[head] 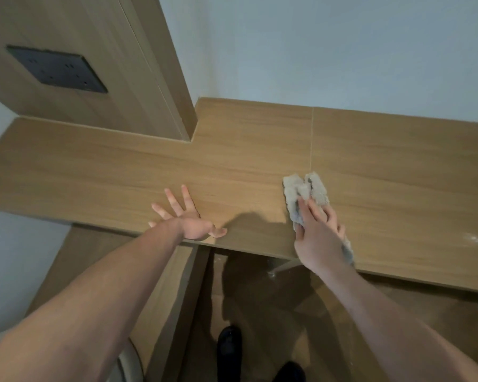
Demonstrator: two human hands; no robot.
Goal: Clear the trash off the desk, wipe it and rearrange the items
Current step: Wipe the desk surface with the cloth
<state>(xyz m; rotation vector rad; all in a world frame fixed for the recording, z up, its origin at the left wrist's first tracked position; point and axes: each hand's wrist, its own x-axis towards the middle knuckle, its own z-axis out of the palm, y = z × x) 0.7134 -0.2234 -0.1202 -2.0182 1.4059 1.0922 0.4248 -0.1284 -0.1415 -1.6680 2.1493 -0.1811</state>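
A wooden desk (260, 150) runs across the view below me. A grey fluffy cloth (307, 191) lies on it near the front edge, right of centre. My right hand (319, 238) presses flat on the cloth's near end, fingers straight on top of it. My left hand (186, 219) rests on the desk at the front edge, fingers spread wide, holding nothing. A patch of white dust or crumbs (473, 239) marks the desk at the far right.
A wooden wall panel (100, 51) with a black socket plate (57, 68) rises at the back left, and the desk steps around it. A pale wall stands behind. Under the desk I see the wooden floor and my dark shoes (229, 351).
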